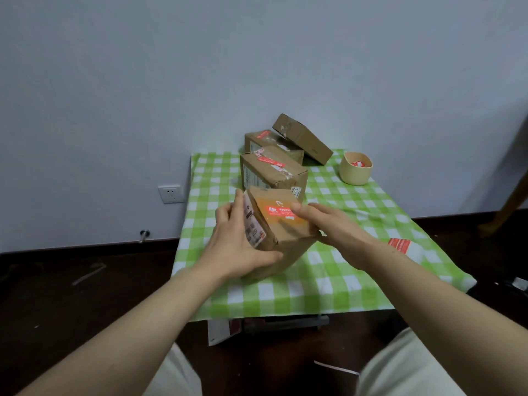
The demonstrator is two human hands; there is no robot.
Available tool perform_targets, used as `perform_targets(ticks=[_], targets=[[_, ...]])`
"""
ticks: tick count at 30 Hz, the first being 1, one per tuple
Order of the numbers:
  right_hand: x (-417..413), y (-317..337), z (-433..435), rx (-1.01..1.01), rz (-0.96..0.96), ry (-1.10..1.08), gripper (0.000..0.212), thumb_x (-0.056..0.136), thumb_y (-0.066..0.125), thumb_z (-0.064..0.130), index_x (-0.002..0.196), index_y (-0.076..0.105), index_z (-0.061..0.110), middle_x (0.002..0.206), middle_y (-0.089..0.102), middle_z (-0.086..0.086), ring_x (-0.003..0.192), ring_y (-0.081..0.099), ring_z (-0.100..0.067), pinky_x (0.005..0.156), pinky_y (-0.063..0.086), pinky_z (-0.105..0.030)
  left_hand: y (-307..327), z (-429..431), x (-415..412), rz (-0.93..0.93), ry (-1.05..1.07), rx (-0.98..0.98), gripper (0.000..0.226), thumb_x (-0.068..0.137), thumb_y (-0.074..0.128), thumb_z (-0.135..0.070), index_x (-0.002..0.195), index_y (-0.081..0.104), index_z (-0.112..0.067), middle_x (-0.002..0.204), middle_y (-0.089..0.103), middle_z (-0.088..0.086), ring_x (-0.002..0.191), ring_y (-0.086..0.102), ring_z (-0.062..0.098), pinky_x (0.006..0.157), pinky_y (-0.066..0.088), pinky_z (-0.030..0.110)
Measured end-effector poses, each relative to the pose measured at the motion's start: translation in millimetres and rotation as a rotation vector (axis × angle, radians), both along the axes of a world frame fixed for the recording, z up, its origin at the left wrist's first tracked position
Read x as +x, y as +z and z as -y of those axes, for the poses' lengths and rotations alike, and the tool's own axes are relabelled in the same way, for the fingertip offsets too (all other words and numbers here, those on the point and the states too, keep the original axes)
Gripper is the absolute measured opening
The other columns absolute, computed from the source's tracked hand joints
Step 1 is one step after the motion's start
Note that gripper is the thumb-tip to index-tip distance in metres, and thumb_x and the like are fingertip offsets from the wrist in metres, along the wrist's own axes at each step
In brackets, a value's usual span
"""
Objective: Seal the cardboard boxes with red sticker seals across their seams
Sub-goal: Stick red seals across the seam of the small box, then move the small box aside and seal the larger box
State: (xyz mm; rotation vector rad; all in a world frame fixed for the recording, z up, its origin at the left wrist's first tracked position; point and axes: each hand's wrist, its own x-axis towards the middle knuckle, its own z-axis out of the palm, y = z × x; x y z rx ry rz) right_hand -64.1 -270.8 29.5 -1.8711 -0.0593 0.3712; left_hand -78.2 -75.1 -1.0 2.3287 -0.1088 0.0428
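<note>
On tabletop (343, 281): box (288, 235), seemingly light, stiff cardboard; left grip (237, 247) clasps labelled side, right grip (337, 224) flat-fingered, pressing seal (278, 210); best held by side walls.

Lettering on red seal (278, 210) illegible.

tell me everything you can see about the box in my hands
The cardboard box is brown, worn and creased, and the nearest of the boxes. It is tilted and seems to rest on the green-and-white checked cloth. Its top has an orange-tinted patch with a red sticker seal on it, and a white shipping label covers the left face. The left hand grips its left side, and the right hand lays straight fingers on the top beside the seal.
</note>
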Motion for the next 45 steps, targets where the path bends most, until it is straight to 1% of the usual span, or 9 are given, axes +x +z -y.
perform_targets(ticks=[4,9,14,17,21,25,28,33,45], targets=[[-3,9,-17,0.047,0.032,0.149,0.071,0.062,0.076,0.049,0.124,0.048,0.03,0.11,0.065,0.019,0.095,0.06,0.003,0.071,0.041,-0.014,24,2,-4,0.231,0.005,0.135,0.139,0.039,0.063,-0.073,0.145,-0.019,-0.035,0.139,0.009,-0.008,0.135,0.012,0.018,0.115,0.021,0.042],[3,10,-30,0.295,-0.05,-0.008,0.047,0.06,0.069,0.039,0.103,0.062,0.021,0.09,0.069,0.006,0.084,0.06,-0.011,0.079,0.043,-0.029,49,-16,-6,0.139,0.074,-0.048,0.147,0.034,0.069,-0.07,0.147,-0.017,-0.029,0.154,-0.013,-0.014,0.14,-0.01,0.002,0.118,0.0,0.036],[1,8,-34,0.493,-0.2,-0.072,0.03,0.066,0.069,0.035,0.094,0.063,0.026,0.088,0.068,0.004,0.088,0.057,-0.014,0.094,0.04,-0.036,54,-34,-17,-0.228,0.179,-0.861,0.053,0.07,0.058,-0.058,0.117,0.054,-0.036,0.137,0.04,-0.006,0.136,0.023,0.012,0.105,0.021,0.044],[0,10,-43,0.542,-0.251,-0.057,0.037,0.059,0.07,0.038,0.093,0.064,0.025,0.085,0.069,0.0,0.087,0.058,-0.018,0.095,0.041,-0.038,47,-40,-20,-0.477,0.144,-0.943,0.088,0.048,0.069,-0.07,0.127,0.051,-0.038,0.143,0.04,0.01,0.134,0.034,0.026,0.099,0.031,0.06],[9,10,-57,0.516,-0.282,-0.031,0.04,0.058,0.072,0.04,0.094,0.064,0.024,0.09,0.067,-0.001,0.091,0.056,-0.018,0.096,0.04,-0.037,41,-49,-12,-0.55,0.187,-1.057,0.071,0.061,0.064,-0.059,0.124,0.055,-0.026,0.124,0.058,0.013,0.113,0.055,0.031,0.098,0.036,0.062],[33,4,-70,0.459,-0.279,-0.017,0.096,0.05,0.072,0.073,0.13,0.052,0.023,0.124,0.058,-0.009,0.115,0.054,-0.021,0.094,0.042,-0.034,37,-61,6,-0.46,0.335,-1.156,0.044,0.072,0.063,-0.048,0.105,0.059,-0.019,0.108,0.06,0.012,0.1,0.058,0.029,0.083,0.05,0.046],[64,0,-71,0.431,-0.149,-0.212,0.073,0.074,0.067,0.056,0.129,0.052,0.011,0.109,0.06,-0.006,0.096,0.059,-0.017,0.076,0.045,-0.029,37,-75,29,-0.425,0.462,-1.182,0.04,0.078,0.063,-0.047,0.102,0.055,-0.016,0.105,0.055,0.011,0.095,0.057,0.028,0.067,0.054,0.041],[121,6,-62,0.05,0.205,-0.398,0.034,0.084,0.058,0.005,0.117,0.062,0.012,0.112,0.064,-0.004,0.096,0.058,-0.016,0.071,0.048,-0.023,34,-98,83,-0.351,0.627,-1.223,0.052,0.078,0.065,-0.051,0.116,0.046,-0.02,0.1,0.051,0.008,0.104,0.052,0.03,0.084,0.05,0.047],[250,14,-117,-0.844,0.631,0.038,0.041,0.086,0.049,0.025,0.127,0.055,0.024,0.131,0.057,-0.003,0.124,0.048,-0.025,0.109,0.027,-0.039,13,-100,221,-0.334,0.704,-1.22,0.041,0.085,0.057,-0.051,0.116,0.048,-0.026,0.084,0.054,0.003,0.073,0.053,0.019,0.071,0.047,0.041]])
